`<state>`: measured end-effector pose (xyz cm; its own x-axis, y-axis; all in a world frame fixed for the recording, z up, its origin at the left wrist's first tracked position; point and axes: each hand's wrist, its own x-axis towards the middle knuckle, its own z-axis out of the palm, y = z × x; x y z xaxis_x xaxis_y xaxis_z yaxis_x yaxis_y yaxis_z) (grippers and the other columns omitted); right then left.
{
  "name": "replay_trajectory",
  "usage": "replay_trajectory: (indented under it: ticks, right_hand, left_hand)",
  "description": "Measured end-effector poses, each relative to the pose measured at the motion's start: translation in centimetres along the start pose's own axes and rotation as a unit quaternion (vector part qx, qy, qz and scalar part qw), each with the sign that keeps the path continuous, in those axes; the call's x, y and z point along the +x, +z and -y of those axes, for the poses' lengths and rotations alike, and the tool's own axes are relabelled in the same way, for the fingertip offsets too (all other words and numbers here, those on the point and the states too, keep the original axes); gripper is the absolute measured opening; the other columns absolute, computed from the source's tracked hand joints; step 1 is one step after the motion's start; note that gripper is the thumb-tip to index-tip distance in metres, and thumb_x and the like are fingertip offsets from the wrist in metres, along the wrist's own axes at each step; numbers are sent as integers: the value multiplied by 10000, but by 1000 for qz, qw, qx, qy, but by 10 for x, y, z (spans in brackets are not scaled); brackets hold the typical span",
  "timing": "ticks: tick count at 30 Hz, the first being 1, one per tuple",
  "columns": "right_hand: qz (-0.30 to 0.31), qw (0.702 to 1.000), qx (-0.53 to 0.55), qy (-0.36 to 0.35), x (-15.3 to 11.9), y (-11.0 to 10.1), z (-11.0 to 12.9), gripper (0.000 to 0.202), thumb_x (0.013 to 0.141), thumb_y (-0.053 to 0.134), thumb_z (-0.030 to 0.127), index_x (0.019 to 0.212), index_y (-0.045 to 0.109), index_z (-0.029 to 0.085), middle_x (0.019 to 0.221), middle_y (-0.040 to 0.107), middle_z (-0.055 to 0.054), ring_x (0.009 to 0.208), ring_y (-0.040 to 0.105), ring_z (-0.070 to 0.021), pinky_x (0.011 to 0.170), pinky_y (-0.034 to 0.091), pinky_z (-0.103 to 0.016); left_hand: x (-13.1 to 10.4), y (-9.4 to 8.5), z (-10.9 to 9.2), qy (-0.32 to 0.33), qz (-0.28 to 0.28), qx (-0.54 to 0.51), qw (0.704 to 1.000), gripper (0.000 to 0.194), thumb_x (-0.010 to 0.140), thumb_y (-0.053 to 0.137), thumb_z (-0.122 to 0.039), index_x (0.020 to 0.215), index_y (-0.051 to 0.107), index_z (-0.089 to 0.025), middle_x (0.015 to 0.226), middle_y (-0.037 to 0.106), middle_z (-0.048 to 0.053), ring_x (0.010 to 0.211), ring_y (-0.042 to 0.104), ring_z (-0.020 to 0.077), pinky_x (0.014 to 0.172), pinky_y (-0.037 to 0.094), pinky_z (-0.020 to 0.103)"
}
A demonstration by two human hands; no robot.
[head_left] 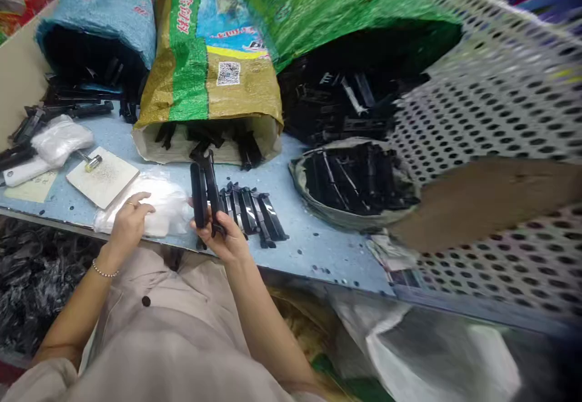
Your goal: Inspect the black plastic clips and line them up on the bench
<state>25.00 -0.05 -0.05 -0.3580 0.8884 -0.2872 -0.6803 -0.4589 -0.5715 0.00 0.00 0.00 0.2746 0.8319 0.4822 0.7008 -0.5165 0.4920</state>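
Evidently, the right hand [224, 239] is gripping black plastic pieces [199, 196] upright between thumb and fingers, probably to line up their long sides. The left hand [130, 223] is resting on clear plastic bags [170, 205], its fingers loosely curled (whether they are pinching any film, I cannot tell). Just right of the gripping fingers, a row of black strips [261, 217] is lying side by side, perhaps for easy counting. Beyond the left fingertips, a pale square board [102, 177] is lying flat. Farther ahead of the right fingers, a gold-and-green sack [240, 99] is facing them mouth-first, likely for easy reach.
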Motion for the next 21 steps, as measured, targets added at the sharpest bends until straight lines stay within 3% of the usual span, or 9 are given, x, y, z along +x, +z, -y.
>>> replay_trajectory:
  ticks: [2,5,8,10,13,16,19,21]
  right_hand:
    - [-29,998,-24,-40,-5,-3,7,356,653,855,397,917,741,186,976,747,-47,699,677,-123,503,485,-159]
    - [-17,998,-26,-48,-25,-1,14,435,680,831,441,1005,730,170,946,742,-67,667,666,-127,489,480,-171]
    - [78,996,18,39,-55,8,9,604,714,759,579,1117,694,133,857,721,-91,580,625,-131,435,446,-194]
    - [118,982,67,134,-69,13,-3,636,770,692,612,1136,671,93,830,701,-103,556,589,-119,436,446,-198]
    - [63,966,141,206,-76,13,-22,549,900,575,550,1114,655,51,839,677,-115,612,561,-100,480,466,-170]
    - [-4,974,164,158,-76,8,-29,481,951,515,511,1113,658,82,855,665,-95,601,519,-87,470,451,-156]
    - [-4,975,155,157,-75,7,-30,487,953,503,531,1103,672,100,838,661,-85,591,512,-90,466,436,-163]
    - [10,970,152,191,-73,7,-29,491,955,503,523,1092,676,85,818,668,-95,605,535,-100,493,450,-174]
  left_hand:
    - [3,5,-3,-7,26,-14,1000,350,923,439,-46,1122,697,-173,1187,667,122,1112,648,223,954,561,375]
    - [9,17,-11,-31,33,-47,998,354,930,511,-115,1249,640,-194,1206,650,108,1038,669,193,908,575,332]
    - [18,33,-21,-45,23,-95,994,395,912,556,-144,1300,605,-200,1251,604,115,882,672,141,814,585,283]
    - [23,45,-25,-45,15,-127,991,434,901,557,-135,1329,585,-209,1270,582,119,929,659,151,835,576,288]
    - [24,60,-22,-64,-20,-147,987,540,894,554,-120,1419,503,-233,1323,541,129,983,639,161,842,569,297]
    - [18,67,-14,-72,-39,-113,990,638,921,544,-142,1519,359,-266,1397,471,153,830,635,109,769,579,276]
    - [11,68,-12,-15,-65,-48,997,664,956,505,-161,1565,256,-246,1443,430,187,1095,633,197,891,573,324]
    - [9,67,-15,36,-81,-17,996,684,963,478,-144,1583,201,-222,1459,423,200,1318,515,265,995,539,367]
